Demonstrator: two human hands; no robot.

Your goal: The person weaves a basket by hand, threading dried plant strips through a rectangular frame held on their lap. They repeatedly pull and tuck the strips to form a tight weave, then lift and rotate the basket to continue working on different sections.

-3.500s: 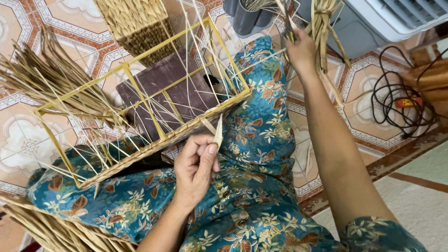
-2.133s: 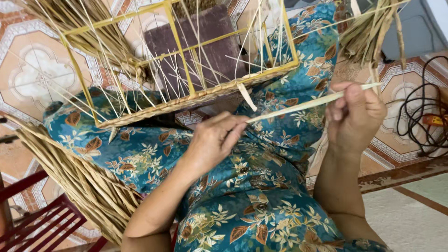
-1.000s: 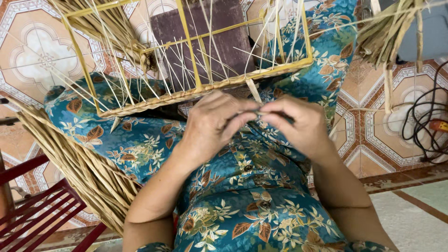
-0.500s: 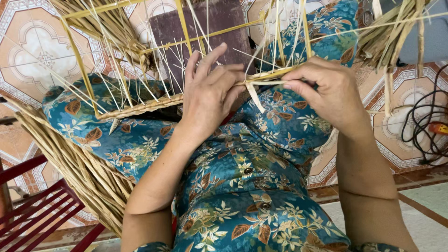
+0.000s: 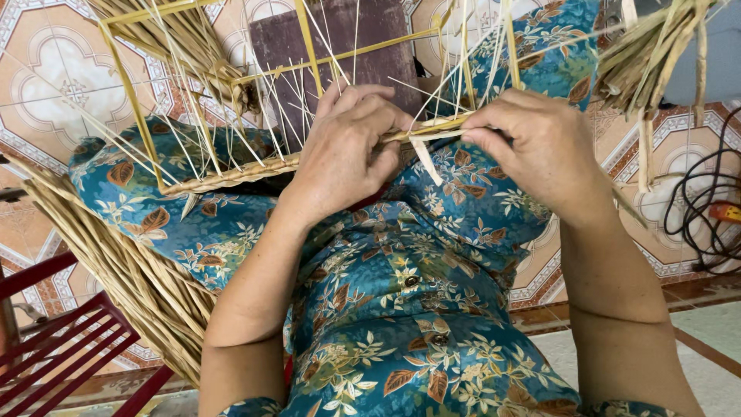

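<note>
A yellow wire frame (image 5: 137, 116) strung with thin straw strands rests on my lap, which is covered by blue floral cloth (image 5: 401, 262). A braided straw band (image 5: 239, 171) runs along the frame's near edge. My left hand (image 5: 343, 150) grips that edge at its middle, fingers curled over the rim. My right hand (image 5: 540, 147) pinches a flat straw strip (image 5: 426, 154) against the same edge, just right of the left hand. The strip's loose end hangs down between the two hands.
A thick bundle of straw (image 5: 116, 262) lies along my left leg. More straw (image 5: 652, 58) hangs at the upper right. A red metal rack (image 5: 62, 347) stands at the lower left. Black cables (image 5: 706, 212) lie on the patterned tile floor (image 5: 46, 69) at right.
My right hand brought a straw strip down from the upper right to the frame. Both hands moved up from my lap onto the frame's near edge and closed on it.
</note>
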